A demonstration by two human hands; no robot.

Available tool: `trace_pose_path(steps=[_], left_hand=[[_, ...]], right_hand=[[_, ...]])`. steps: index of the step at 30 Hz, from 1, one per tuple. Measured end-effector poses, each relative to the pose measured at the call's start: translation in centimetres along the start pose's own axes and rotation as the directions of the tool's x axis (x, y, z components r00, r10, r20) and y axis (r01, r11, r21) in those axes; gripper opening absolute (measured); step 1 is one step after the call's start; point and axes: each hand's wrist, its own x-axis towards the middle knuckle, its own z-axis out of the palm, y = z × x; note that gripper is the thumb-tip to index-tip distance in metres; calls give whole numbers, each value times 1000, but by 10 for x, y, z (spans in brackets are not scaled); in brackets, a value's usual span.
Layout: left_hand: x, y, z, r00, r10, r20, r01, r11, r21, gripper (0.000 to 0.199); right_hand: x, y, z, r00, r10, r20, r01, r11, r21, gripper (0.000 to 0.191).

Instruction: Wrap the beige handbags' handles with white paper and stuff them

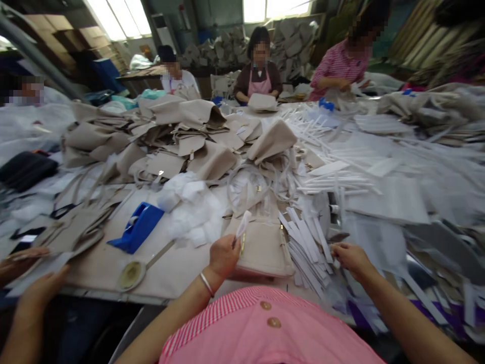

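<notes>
A beige handbag (265, 247) with gold-coloured fittings lies flat in front of me, its handle wrapped in clear material. My left hand (225, 257) is closed at the bag's left side, gripping a looped whitish strip (244, 225) that sticks up above the fingers. To the right, my right hand (350, 258) is pinched shut beside a pile of flat white strips (308, 247). Whatever sits between its fingertips is too blurred to name; a small dark piece (338, 237) shows just above them.
A blue tape dispenser (139, 227), crumpled white padding (193, 207) and a round dish (131, 274) are on the left. Heaped beige bags (178, 131) stand beyond. A co-worker's hands (41, 283) work at far left; several people sit or stand across the table.
</notes>
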Motion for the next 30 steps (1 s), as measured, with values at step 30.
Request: trace_pose_path(steps=[30], left_hand=[[-13,-4,3,950,302,77,-307,949,66,26]], right_hand=[[-86,-139,189,887,-168,431,203,979,-35,27]])
